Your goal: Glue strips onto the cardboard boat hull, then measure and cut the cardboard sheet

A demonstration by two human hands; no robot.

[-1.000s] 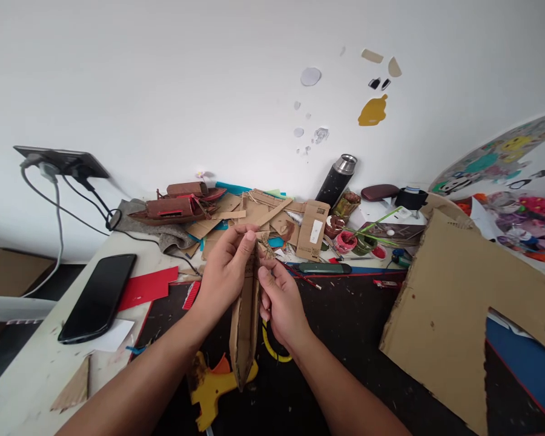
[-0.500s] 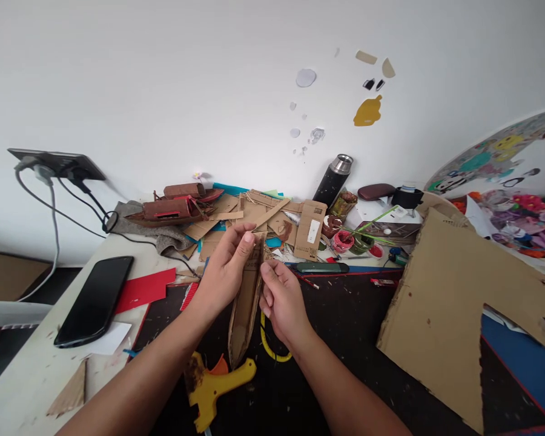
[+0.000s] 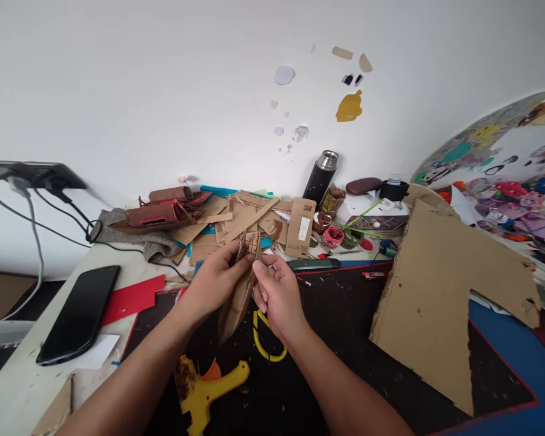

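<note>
Bare forearms [image 3: 149, 345] slant inward.
The left hand [image 3: 215, 278] grips, thumb extended; the right hand [image 3: 278, 292] pinches, fingers curled.

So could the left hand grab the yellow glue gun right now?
Probably not without letting go: the left hand is busy holding the cardboard piece. Otherwise the way looks free, as nothing seems to lie on the yellow glue gun.

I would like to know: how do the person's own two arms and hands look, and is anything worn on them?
The left hand and right hand show no glove. The left forearm and right forearm are bare, without sleeve, watch or bracelet where they show. I see no ring, but some fingers are partly hidden.
</note>
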